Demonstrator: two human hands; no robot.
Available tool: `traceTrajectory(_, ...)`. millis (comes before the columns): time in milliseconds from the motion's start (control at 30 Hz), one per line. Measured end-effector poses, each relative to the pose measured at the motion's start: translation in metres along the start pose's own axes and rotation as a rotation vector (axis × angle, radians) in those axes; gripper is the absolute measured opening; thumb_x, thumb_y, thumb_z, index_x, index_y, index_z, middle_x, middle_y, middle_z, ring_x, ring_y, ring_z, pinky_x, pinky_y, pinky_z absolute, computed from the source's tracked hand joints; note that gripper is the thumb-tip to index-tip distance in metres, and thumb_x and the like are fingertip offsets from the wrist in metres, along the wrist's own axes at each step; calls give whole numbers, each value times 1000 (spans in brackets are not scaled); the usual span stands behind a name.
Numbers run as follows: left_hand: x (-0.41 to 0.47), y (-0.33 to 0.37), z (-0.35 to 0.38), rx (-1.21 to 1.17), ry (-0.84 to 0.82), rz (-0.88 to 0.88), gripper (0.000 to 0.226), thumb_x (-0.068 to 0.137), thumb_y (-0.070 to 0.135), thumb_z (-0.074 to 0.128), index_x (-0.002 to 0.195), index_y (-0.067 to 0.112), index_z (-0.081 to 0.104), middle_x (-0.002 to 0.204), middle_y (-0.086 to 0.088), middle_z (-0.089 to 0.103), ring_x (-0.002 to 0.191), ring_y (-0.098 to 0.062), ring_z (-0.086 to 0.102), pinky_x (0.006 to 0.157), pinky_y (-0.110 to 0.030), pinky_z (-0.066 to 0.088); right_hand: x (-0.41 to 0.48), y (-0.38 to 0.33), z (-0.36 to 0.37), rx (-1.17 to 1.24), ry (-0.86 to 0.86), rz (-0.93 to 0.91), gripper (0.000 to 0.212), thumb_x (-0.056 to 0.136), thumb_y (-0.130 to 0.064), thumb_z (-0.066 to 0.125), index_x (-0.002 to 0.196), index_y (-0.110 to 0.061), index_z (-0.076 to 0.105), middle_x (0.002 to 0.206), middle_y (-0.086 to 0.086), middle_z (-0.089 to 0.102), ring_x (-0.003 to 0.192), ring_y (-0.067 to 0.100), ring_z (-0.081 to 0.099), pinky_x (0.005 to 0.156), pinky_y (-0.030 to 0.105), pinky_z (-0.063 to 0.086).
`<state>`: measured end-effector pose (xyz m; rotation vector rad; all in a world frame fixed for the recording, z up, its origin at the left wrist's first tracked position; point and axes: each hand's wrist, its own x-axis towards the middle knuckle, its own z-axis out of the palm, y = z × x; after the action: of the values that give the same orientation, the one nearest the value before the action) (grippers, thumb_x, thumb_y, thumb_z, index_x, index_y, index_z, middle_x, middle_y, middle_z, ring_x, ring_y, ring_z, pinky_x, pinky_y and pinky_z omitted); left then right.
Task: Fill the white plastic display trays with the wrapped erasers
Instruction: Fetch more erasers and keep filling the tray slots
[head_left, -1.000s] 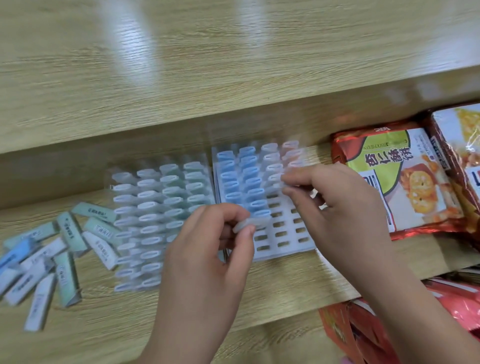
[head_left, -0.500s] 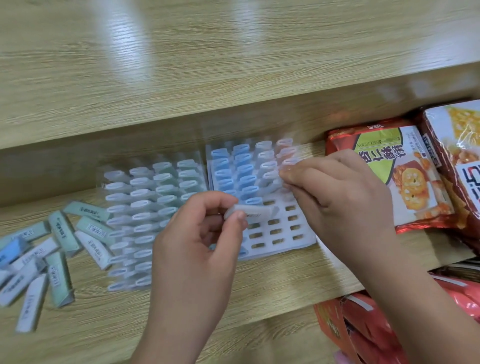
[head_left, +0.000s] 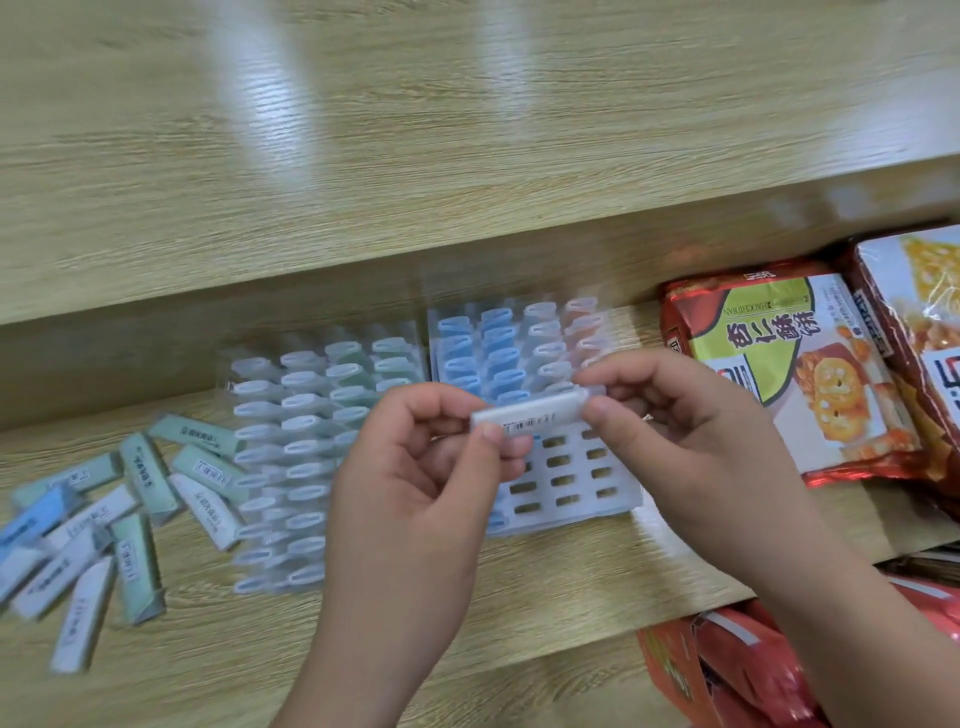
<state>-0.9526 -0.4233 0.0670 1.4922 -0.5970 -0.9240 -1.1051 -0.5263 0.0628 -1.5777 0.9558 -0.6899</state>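
Two white plastic display trays lie side by side on a wooden shelf. The left tray (head_left: 291, 467) is packed with upright wrapped erasers. The right tray (head_left: 566, 488) holds blue, white and pink erasers in its far rows, and its near slots stand bare. Above the right tray, a white wrapped eraser (head_left: 530, 415) with a barcode label is held level between both hands. My left hand (head_left: 415, 483) pinches its left end. My right hand (head_left: 675, 421) pinches its right end. A heap of loose wrapped erasers (head_left: 104, 509), green, blue and white, lies on the shelf at the left.
Red snack packets (head_left: 789, 374) lie on the shelf right of the trays, with another (head_left: 914, 332) at the frame's edge. More red packets (head_left: 737, 670) sit on a lower level at bottom right. A higher wooden shelf board (head_left: 467, 130) overhangs the back.
My right hand left the tray's filled rows and took the right end of the eraser that my left hand held. The eraser now lies level between both hands.
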Motion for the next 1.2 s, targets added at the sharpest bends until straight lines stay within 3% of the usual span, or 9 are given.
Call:
traceTrajectory(100, -1, -2, -5, 281, 16, 95, 19, 90, 18, 65, 93, 36, 64, 88, 9, 73, 81, -10, 72, 67, -22, 58, 2, -1, -5, -22, 97, -69, 14, 87, -23, 68, 100, -29, 66, 87, -13, 67, 76, 4, 60, 67, 13, 48)
traceTrajectory(200, -1, -5, -12, 764, 42, 373, 17, 92, 20, 64, 107, 28, 68, 101, 14, 64, 90, -4, 62, 77, -18, 48, 5, 2, -14, -348, 149, -204, 20, 90, -22, 69, 98, -37, 60, 87, -22, 62, 73, 4, 57, 67, 10, 44)
traceTrajectory(267, -1, -12, -15, 942, 14, 448, 23, 90, 17, 66, 113, 17, 71, 108, 5, 65, 99, -17, 59, 86, -28, 45, 6, 4, -18, -540, 116, -289, 20, 89, -22, 67, 99, -38, 60, 83, -28, 58, 70, 7, 54, 65, 11, 41)
traceTrajectory(367, 0, -21, -16, 1102, -34, 476, 30, 90, 21, 64, 118, 11, 71, 117, -3, 66, 106, -29, 57, 88, -44, 48, 7, 7, -24, -697, 130, -430, 15, 92, -19, 63, 106, -20, 68, 87, -27, 54, 69, 12, 51, 66, 25, 43)
traceTrajectory(533, 2, -31, -17, 1136, -17, 537, 29, 92, 24, 61, 115, 11, 73, 119, -6, 65, 105, -29, 55, 82, -46, 48, 8, 18, -26, -728, 125, -531, 14, 93, -12, 63, 103, -9, 73, 97, -6, 66, 85, 18, 62, 78, 30, 48)
traceTrajectory(667, 4, -33, -19, 1106, -24, 527, 31, 93, 28, 57, 116, 14, 73, 120, -4, 64, 105, -28, 55, 84, -46, 47, 8, 31, -12, -697, 77, -550, 14, 91, -12, 69, 102, -8, 77, 100, 4, 72, 86, 29, 67, 70, 45, 53)
traceTrajectory(1033, 6, -37, -21, 1071, -8, 560, 30, 92, 29, 59, 115, 14, 73, 120, -3, 64, 108, -26, 52, 87, -45, 48, 11, 36, -11, -976, -43, -660, 28, 79, 3, 77, 102, -14, 79, 89, 9, 69, 71, 33, 62, 48, 38, 49)
traceTrajectory(1200, 4, -33, -22, 989, -23, 537, 29, 93, 25, 65, 118, 11, 72, 120, -3, 64, 111, -25, 55, 91, -45, 48, 8, 30, -5, -831, 5, -533, 20, 90, -16, 68, 108, -13, 77, 91, 5, 68, 79, 29, 62, 62, 43, 51)
